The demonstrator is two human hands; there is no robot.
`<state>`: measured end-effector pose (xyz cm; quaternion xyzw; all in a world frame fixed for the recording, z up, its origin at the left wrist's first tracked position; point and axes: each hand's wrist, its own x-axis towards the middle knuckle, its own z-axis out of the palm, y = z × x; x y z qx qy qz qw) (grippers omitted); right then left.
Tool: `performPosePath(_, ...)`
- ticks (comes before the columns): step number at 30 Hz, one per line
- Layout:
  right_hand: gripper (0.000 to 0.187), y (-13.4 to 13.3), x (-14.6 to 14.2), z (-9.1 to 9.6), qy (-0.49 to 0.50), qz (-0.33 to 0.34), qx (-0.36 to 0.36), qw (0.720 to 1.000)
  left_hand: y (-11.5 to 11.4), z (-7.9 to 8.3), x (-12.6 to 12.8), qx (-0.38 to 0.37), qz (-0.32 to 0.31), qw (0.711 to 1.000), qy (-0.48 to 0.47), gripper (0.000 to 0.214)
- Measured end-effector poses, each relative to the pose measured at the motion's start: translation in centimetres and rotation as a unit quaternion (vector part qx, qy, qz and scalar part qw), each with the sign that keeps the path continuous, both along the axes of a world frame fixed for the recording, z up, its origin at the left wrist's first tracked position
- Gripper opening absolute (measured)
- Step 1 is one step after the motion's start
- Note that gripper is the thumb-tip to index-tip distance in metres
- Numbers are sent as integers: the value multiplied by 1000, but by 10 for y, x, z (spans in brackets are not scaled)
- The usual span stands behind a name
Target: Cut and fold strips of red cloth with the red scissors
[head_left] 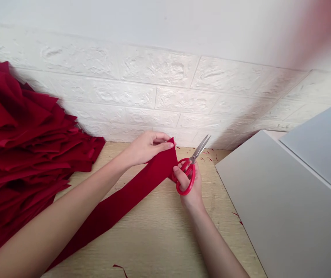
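A long strip of dark red felt (125,200) runs diagonally across the light wooden table (159,239). My left hand (145,146) pinches the strip's far end between thumb and fingers. My right hand (190,185) grips red-handled scissors (193,166), fingers through the loops. The metal blades are slightly parted and point up and right, away from the felt. The scissor handles sit right beside the strip's end.
A tall pile of cut red felt pieces (21,146) fills the left side against the white brick-pattern wall (159,88). Grey boards (287,208) cover the table's right side. Small red scraps (208,156) lie near the wall.
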<state>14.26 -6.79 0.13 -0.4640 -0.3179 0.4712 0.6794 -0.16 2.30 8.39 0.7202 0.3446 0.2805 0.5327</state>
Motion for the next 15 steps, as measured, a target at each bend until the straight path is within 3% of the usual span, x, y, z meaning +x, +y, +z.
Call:
performPosePath(2, 42, -1, 1, 2, -2, 2, -3, 1000, 1, 1, 1, 12, 16, 1000, 13, 28)
performPosePath(8, 42, -2, 2, 6, -53, -12, 13, 998, -3, 7, 10, 148, 68, 985, 61, 26)
performPosePath(13, 41, -4, 0, 2, -83, -49, 36, 995, -21, 5, 28, 272, 172, 927, 194, 23)
performPosePath(15, 41, -5, -1, 0, -84, -58, 48, 994, -25, 1, 37, 297, 182, 909, 230, 26)
